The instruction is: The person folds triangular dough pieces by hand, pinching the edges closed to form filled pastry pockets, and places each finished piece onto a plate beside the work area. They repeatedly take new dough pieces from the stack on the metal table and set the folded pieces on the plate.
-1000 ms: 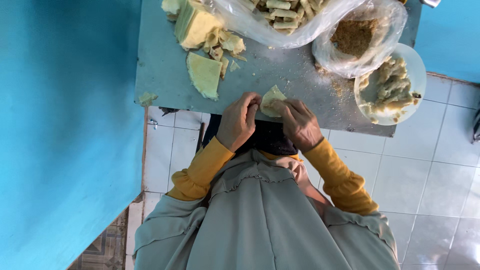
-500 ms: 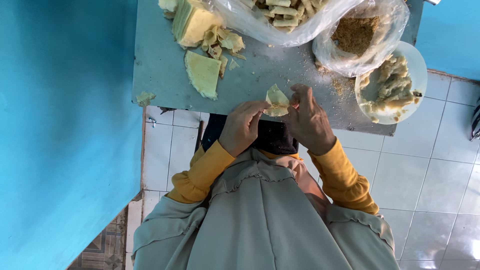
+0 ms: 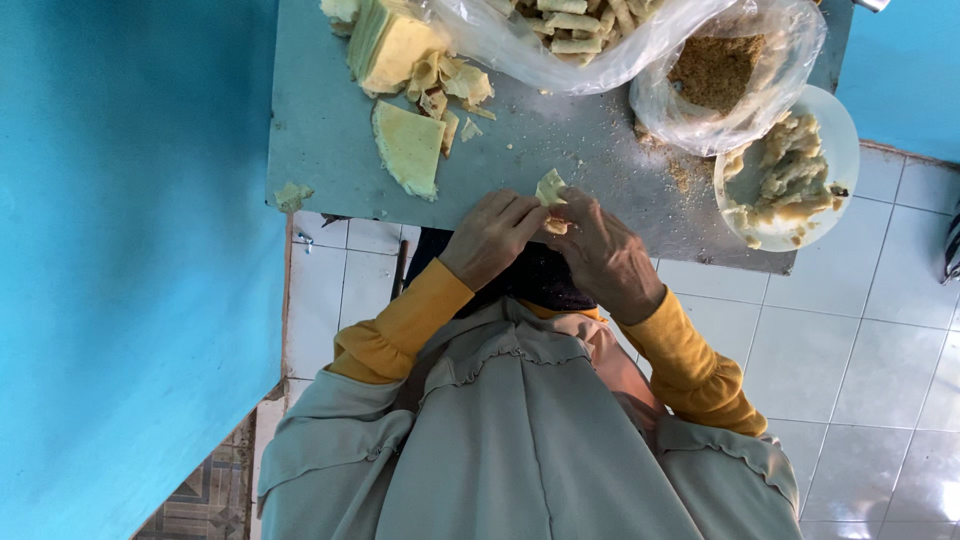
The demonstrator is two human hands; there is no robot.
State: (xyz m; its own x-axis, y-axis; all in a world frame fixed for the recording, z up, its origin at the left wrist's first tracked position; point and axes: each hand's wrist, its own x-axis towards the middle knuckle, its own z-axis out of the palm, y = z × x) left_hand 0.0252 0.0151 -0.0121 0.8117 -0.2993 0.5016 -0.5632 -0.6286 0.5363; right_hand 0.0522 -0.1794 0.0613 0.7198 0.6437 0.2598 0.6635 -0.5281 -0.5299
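We see the left hand [image 3: 492, 236] and the right hand [image 3: 605, 258] meeting at the near edge of the grey table [image 3: 330, 130], the fingers of both closed together on a small pale wrapper piece [image 3: 550, 190] held just above the tabletop.

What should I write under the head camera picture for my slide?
Both hands, left hand and right hand, fold a small pale wrapper over the grey table, beside a white plate.

Small wrapper piece [image 3: 549, 190] mostly hidden between fingers, wrapper stack [image 3: 385, 40] and clear bags [image 3: 560, 50] cut off at top edge
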